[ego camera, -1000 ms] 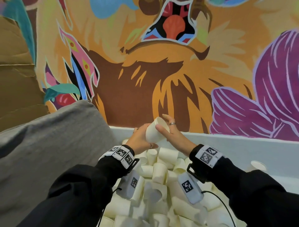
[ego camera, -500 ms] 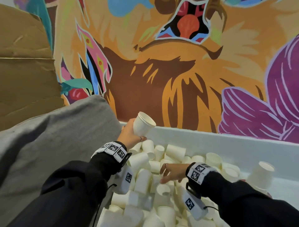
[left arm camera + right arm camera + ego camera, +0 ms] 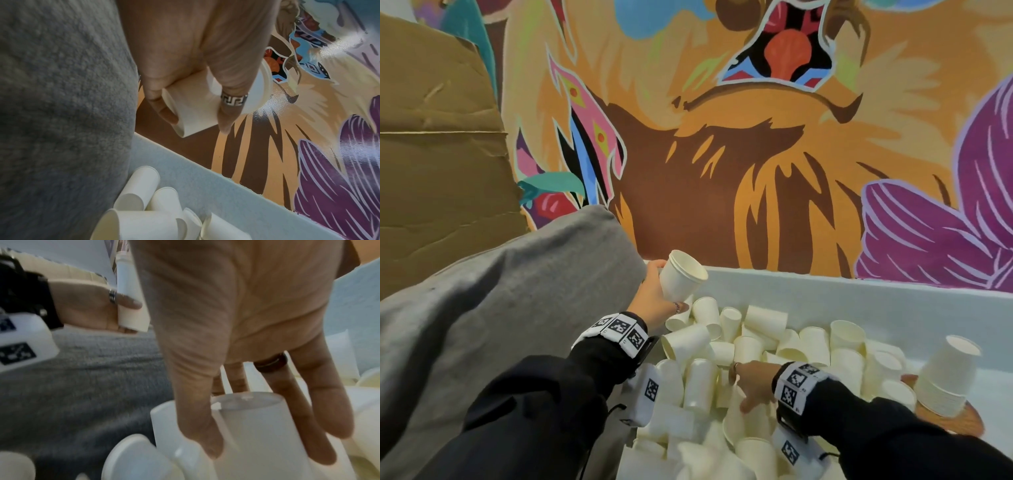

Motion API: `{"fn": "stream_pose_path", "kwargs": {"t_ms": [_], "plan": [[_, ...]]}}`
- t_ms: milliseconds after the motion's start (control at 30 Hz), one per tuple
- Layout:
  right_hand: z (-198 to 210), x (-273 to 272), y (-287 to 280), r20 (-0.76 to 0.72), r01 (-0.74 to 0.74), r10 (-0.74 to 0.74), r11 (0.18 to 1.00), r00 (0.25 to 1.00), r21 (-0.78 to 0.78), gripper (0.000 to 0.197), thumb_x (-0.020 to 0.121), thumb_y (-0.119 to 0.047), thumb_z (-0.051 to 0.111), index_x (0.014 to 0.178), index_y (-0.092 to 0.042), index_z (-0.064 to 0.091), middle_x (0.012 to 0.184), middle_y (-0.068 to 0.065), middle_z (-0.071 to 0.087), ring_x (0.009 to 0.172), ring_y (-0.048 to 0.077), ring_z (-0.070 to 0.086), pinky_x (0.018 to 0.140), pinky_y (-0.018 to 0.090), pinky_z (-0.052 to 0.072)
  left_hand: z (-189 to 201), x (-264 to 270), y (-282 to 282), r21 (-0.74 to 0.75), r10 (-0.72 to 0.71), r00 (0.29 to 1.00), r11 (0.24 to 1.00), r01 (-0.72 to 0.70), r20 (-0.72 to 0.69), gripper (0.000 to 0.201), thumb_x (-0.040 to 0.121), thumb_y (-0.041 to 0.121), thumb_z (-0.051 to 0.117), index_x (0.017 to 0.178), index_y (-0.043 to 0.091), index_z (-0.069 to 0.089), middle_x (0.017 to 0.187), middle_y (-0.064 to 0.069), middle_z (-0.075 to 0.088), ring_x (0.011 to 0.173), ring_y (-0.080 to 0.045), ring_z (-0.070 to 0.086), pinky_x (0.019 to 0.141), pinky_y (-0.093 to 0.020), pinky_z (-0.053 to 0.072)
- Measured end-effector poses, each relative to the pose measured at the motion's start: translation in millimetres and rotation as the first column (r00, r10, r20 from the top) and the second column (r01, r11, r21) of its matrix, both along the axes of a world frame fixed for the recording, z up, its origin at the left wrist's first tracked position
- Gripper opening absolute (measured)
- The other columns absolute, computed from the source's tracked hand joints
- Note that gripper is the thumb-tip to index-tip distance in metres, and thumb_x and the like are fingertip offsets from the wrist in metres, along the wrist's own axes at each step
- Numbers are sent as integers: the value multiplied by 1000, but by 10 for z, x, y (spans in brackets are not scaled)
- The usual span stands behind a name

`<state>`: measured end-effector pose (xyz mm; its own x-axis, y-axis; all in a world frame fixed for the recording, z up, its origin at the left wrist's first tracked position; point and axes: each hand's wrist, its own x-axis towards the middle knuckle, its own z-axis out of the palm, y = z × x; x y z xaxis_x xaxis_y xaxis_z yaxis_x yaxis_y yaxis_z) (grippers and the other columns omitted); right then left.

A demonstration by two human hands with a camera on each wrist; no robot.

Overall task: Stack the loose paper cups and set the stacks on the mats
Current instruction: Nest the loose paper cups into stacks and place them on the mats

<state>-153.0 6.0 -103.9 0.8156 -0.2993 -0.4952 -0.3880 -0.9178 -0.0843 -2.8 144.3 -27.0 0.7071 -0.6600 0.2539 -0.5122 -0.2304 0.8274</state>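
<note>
My left hand [image 3: 669, 286] holds a white paper cup [image 3: 683, 277] up above the far left corner of the pile, tilted with its mouth to the right. The left wrist view shows thumb and ringed finger of that hand [image 3: 197, 120] curled round the cup [image 3: 195, 104]. My right hand [image 3: 736, 383] is down in the heap of loose cups [image 3: 767, 339]. In the right wrist view its [image 3: 267, 451] thumb and fingers straddle an upside-down cup [image 3: 257, 423]. An upside-down stack of cups [image 3: 945, 377] stands on a brown mat [image 3: 969, 423] at the right.
The cups lie on a pale surface with a low white back wall [image 3: 859, 298] against a painted mural. A grey cushion [image 3: 500, 308] borders the pile on the left, with cardboard [image 3: 431, 171] behind it.
A second ago both hands held the cup together near the wall. The right hand let go and dropped into the pile, closing round a loose cup. The left hand still holds its cup up.
</note>
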Motion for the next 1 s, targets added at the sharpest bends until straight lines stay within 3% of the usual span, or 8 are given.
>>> {"fn": "stream_pose_path", "kwargs": {"t_ms": [200, 300, 400, 500, 600, 733, 900, 1000], "plan": [[717, -135, -428, 312, 140, -224, 952, 923, 271, 50, 84, -22, 68, 123, -9, 40, 107, 7, 52, 71, 17, 55, 51, 21, 46, -25, 39, -27, 7, -16, 1000, 1000, 16, 27, 66, 69, 0, 76, 122, 14, 39, 107, -2, 49, 103, -22, 50, 84, -33, 44], [1089, -256, -659, 563, 108, -450, 837, 693, 537, 41, 83, -15, 70, 107, -11, 37, 93, 5, 46, 68, 14, 51, 55, 24, 48, -24, 36, -68, 15, -35, 999, 999, 34, 32, 63, 68, 0, 76, 120, 12, 42, 104, -2, 51, 101, -22, 52, 83, -33, 45], [1285, -308, -768, 595, -21, -687, 647, 417, 762, 41, 84, -12, 68, 107, -14, 34, 99, 8, 45, 86, 22, 55, 77, 35, 54, -9, 10, -132, 20, -62, 998, 998, 61, 21, 63, 67, 3, 77, 119, 14, 43, 104, -1, 52, 102, -24, 54, 82, -33, 45], [1329, -283, -727, 558, -111, -758, 557, 338, 823, 44, 86, -14, 66, 113, -15, 31, 113, 11, 40, 109, 28, 50, 93, 42, 48, 21, -73, -208, 39, -101, 995, 994, 101, 0, 65, 69, 3, 78, 119, 18, 40, 108, -3, 54, 103, -21, 54, 81, -30, 42], [1339, -267, -598, 589, -145, -730, 578, 346, 803, 50, 85, -16, 67, 116, -16, 28, 116, 11, 37, 109, 27, 52, 94, 40, 49, 57, -174, -298, 66, -145, 989, 987, 145, -8, 65, 70, 4, 77, 119, 21, 39, 110, -4, 53, 102, -21, 54, 82, -32, 46], [1379, -321, -439, 702, -90, -531, 764, 476, 639, 70, 84, -20, 69, 130, -28, 17, 112, 2, 42, 92, 12, 55, 88, 31, 48, 109, -283, -375, 68, -167, 986, 984, 167, -7, 64, 70, 4, 75, 119, 20, 38, 104, -2, 53, 97, -21, 55, 78, -34, 50], [1464, -362, -368, 774, -85, -315, 900, 549, 427, 108, 79, -12, 72, 143, -35, -12, 104, 2, 52, 95, 21, 58, 86, 28, 44, 122, -357, -402, 108, -171, 985, 980, 167, 28, 70, 67, 5, 76, 123, 23, 38, 113, -6, 53, 104, -24, 54, 88, -46, 50], [1476, -358, -363, 741, -96, -280, 903, 611, 420, 115, 75, -11, 76, 142, -40, -12, 113, 8, 52, 100, 26, 60, 94, 37, 49, 108, -368, -401, 129, -156, 986, 981, 147, 58, 71, 66, 5, 77, 123, 26, 40, 112, -4, 54, 104, -24, 53, 90, -46, 49]]}}
